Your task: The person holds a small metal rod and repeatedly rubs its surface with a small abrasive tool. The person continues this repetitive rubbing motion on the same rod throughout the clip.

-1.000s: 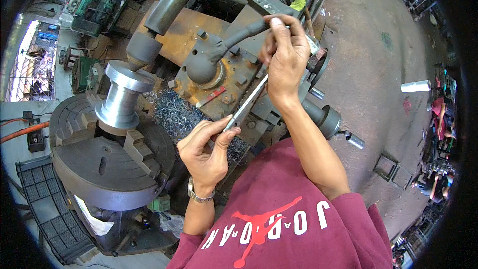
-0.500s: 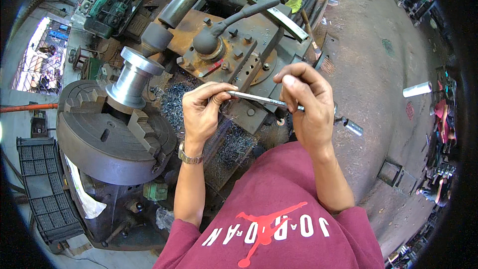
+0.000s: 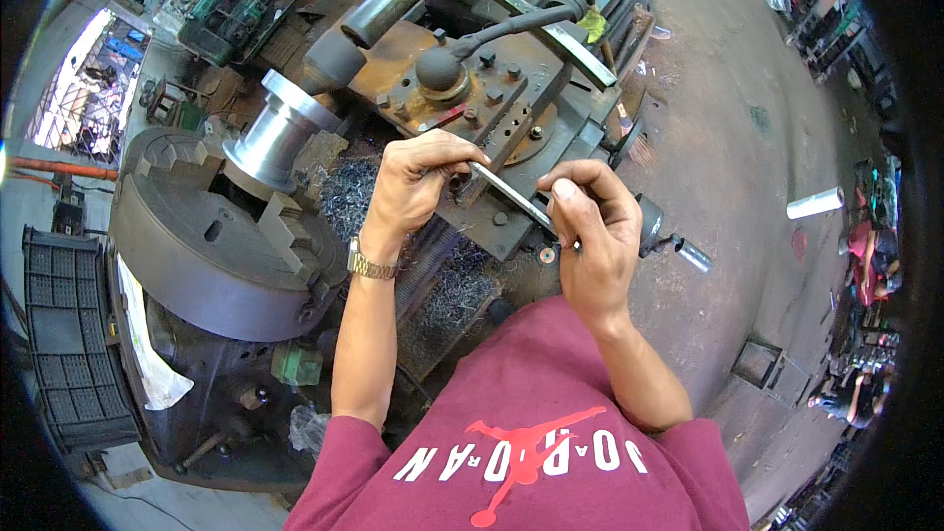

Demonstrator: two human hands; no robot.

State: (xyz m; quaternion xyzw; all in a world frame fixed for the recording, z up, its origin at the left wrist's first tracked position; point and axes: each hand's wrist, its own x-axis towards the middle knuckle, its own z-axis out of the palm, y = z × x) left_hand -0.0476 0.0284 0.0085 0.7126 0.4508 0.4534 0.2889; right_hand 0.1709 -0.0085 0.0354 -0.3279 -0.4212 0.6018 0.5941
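A slim, straight metal bar slants between my two hands, above the lathe's carriage. My left hand, with a watch on its wrist, is closed in a pinch on the bar's upper left end. Fingers of my right hand curl round the lower right end and hide its tip. Beyond my hands is the square tool post, with several bolts and a ball-ended clamp lever. To the left, the lathe chuck grips a shiny flanged metal workpiece, whose far end meets the tailstock centre.
Curly metal chips lie below the carriage and beside the chuck. A crank handle sticks out to the right. A brush hangs near the carriage's edge. On the floor at right lies a white roll. Other people are at far right.
The bar has tilted more steeply, its right end lower. My right hand has come down and slightly left; my left hand has shifted slightly right. The whole view has moved a little.
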